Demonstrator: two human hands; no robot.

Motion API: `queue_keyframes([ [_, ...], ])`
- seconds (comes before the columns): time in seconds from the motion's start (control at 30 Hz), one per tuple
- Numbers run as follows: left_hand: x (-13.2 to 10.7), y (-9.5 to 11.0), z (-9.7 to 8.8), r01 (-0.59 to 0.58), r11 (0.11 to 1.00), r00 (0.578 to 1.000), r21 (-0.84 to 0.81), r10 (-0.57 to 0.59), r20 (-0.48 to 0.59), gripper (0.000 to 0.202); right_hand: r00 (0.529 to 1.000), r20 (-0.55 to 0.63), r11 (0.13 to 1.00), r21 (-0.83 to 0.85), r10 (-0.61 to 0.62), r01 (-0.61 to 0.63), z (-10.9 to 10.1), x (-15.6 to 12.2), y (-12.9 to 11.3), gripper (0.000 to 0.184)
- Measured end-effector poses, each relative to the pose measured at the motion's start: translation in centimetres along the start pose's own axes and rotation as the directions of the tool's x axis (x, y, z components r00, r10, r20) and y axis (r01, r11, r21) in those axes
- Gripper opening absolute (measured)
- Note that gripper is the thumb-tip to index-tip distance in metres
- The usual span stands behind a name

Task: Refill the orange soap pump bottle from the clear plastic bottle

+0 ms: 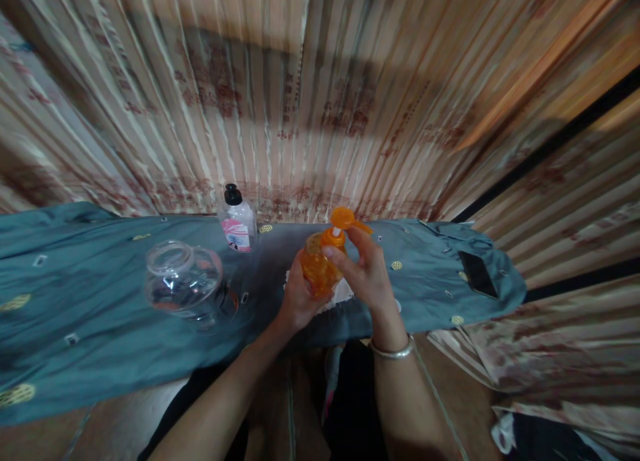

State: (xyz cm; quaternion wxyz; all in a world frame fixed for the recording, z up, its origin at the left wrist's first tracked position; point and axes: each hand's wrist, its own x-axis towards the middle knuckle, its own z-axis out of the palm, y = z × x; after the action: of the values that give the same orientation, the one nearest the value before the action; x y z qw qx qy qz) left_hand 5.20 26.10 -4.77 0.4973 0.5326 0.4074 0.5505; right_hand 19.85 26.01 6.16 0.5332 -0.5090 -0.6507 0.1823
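An orange see-through pump bottle is held up in front of me, above a small white cloth. My left hand wraps around the body of the bottle from the left. At its top, the fingers and thumb of my right hand close around the orange pump collar, just under the pump head. A silver bangle sits on my right wrist. To the left stand a clear bottle with a black cap and a pink label, and a large clear wide-mouthed jar.
A teal patterned cloth covers the long, narrow table. A dark phone lies near its right end. Patterned curtains hang right behind it, with black bars on the right. Tiled floor shows below.
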Motion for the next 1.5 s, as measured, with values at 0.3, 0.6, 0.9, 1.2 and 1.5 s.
queue_keyframes([
  [0.3,0.4,0.0,-0.8,0.012,0.999,0.997,0.043,-0.009,-0.078,0.1,0.881,0.208,0.731,-0.653,0.424,-0.198,0.0,0.5,7.0,0.042],
  [0.6,0.7,1.2,-2.9,0.04,0.989,0.99,0.145,-0.02,-0.139,0.1,0.769,0.312,0.624,-0.768,0.558,-0.141,2.1,-1.2,9.0,0.051],
  [0.9,1.1,1.9,-4.0,0.051,0.973,0.978,0.227,-0.003,-0.209,0.1,0.788,0.251,0.601,-0.778,0.562,-0.181,0.6,0.0,8.8,0.024],
  [1.2,1.1,2.6,-4.0,0.054,0.968,0.978,0.246,-0.001,-0.21,0.096,0.815,0.32,0.739,-0.648,0.484,-0.184,-0.8,0.0,9.1,0.02],
  [1.5,1.2,2.0,-3.6,0.072,0.967,0.98,0.244,-0.023,-0.199,0.099,0.838,0.323,0.795,-0.573,0.44,-0.197,2.2,-1.2,10.4,0.018],
])
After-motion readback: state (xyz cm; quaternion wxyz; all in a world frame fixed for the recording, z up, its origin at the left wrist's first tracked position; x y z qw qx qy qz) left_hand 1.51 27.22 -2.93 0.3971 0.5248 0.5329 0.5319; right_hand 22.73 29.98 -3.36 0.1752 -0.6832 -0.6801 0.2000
